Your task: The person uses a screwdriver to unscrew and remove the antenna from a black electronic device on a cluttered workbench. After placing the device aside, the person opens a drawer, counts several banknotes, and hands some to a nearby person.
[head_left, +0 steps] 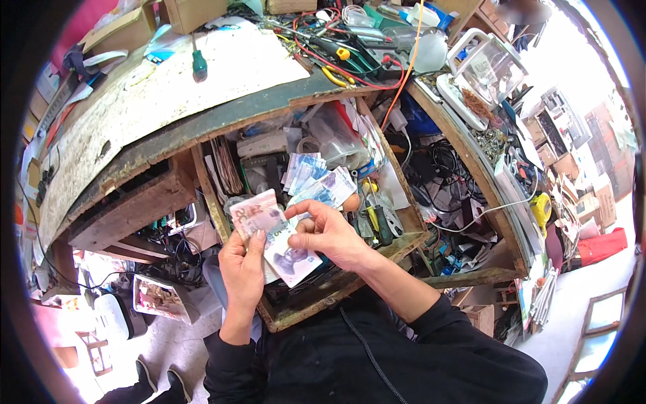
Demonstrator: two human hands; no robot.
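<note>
My left hand (242, 266) grips a small stack of banknotes (272, 236) from below, pink and grey-green notes fanned upward. My right hand (328, 232) pinches the upper edge of the front note with thumb and fingers. Both hands hover over an open wooden drawer (303, 306) pulled out of the workbench. More blue-grey banknotes (316, 178) lie loose inside the drawer, just beyond my hands, among screwdrivers (377, 219), plastic bags and small parts.
The worn workbench top (148, 101) holds a green-handled screwdriver (199, 64), pliers, red and orange wires and cardboard boxes. A second compartment to the right is full of cables (444, 168). Shelving and clutter stand at right, boxes on the floor at left.
</note>
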